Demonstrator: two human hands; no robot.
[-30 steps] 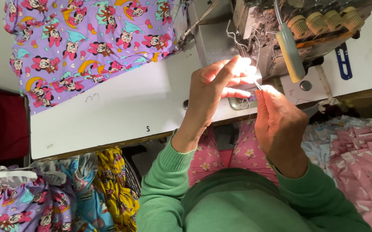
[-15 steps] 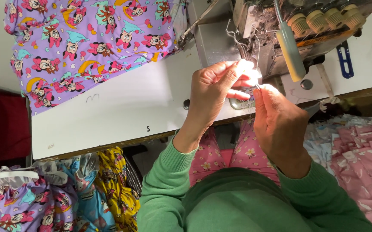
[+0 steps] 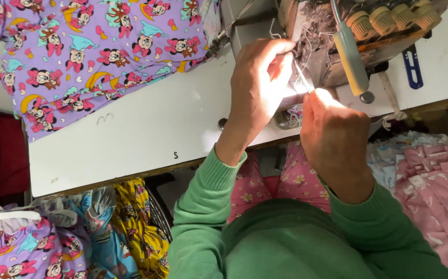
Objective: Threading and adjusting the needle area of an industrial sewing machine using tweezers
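A grey overlock sewing machine (image 3: 332, 46) with cream thread dials stands on a white table (image 3: 131, 139). My left hand (image 3: 257, 88) reaches up to its front, fingertips pinched together beside loose threads (image 3: 302, 44); whether a thread lies between them is too fine to see. My right hand (image 3: 335, 137) is just below and to the right, closed on a thin metal tool like tweezers (image 3: 301, 77), whose tip points up-left into the brightly lit needle area. Both sleeves are green.
Purple cartoon-print fabric (image 3: 95, 57) lies over the table's far left. More printed fabric (image 3: 53, 243) is piled low on the left, and pink fabric (image 3: 436, 186) on the right. A blue clip-like tool (image 3: 414, 67) lies right of the machine.
Both hands have closed in on the needle area. My left fingers have curled in from an outstretched pose, and the thin tool now stands clear of my right hand.
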